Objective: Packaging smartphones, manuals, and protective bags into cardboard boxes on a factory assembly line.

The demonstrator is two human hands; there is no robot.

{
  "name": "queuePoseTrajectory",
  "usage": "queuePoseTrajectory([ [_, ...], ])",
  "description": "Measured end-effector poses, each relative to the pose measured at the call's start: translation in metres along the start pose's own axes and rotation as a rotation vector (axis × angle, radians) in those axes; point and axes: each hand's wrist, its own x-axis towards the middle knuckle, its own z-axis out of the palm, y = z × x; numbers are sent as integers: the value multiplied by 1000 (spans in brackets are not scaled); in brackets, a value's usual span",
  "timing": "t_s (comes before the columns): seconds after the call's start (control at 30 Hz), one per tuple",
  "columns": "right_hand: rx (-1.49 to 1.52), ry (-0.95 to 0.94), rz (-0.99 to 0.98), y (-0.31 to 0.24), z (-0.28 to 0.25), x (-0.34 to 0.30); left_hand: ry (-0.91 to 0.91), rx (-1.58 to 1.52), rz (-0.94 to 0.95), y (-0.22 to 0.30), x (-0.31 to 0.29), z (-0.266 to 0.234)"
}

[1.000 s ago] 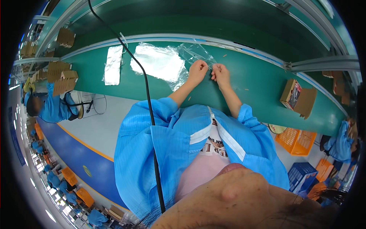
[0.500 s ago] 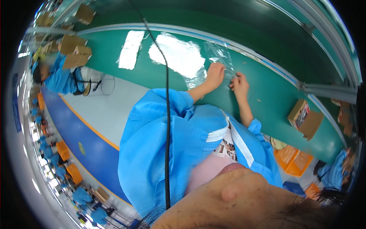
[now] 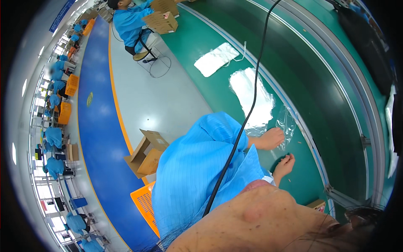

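Note:
A clear plastic bag [image 3: 257, 97] lies flat on the green table [image 3: 327, 126], its near end crumpled beside my hands. My left hand [image 3: 271, 138] rests on that crumpled end with its fingers closed on the film. My right hand [image 3: 285, 164] lies on the bare table just below it, fingers loosely curled, nothing visible in it, apart from the bag. Both forearms come out of blue coat sleeves [image 3: 210, 168].
A white bag [image 3: 215, 59] lies farther along the table. A black cable [image 3: 251, 107] hangs across the view. On the floor stand an open cardboard box [image 3: 147, 152] and an orange crate [image 3: 145, 205]. A person in blue [image 3: 132, 21] sits with cardboard boxes [image 3: 161, 22].
The view has swung toward the floor and aisle. My right hand has come off the plastic bag and dropped to the table; my left hand stays on the bag.

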Motion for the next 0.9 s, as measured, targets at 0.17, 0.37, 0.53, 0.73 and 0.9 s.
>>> queuePoseTrajectory([
  [0.17,241,-44,209,-39,-3,24,-176,102,16,-15,-4,9],
  [0.37,172,-151,-156,-117,46,84,-88,-87,-43,-6,7,-5],
  [0.53,-138,-269,-498,-132,134,122,-269,-71,-41,-1,12,-8],
  [0.73,-351,-333,-468,-152,198,140,-139,-440,-199,-6,8,-11],
  [0.9,-160,-233,-401,-171,221,148,-118,-523,-208,-15,-9,-1],
])
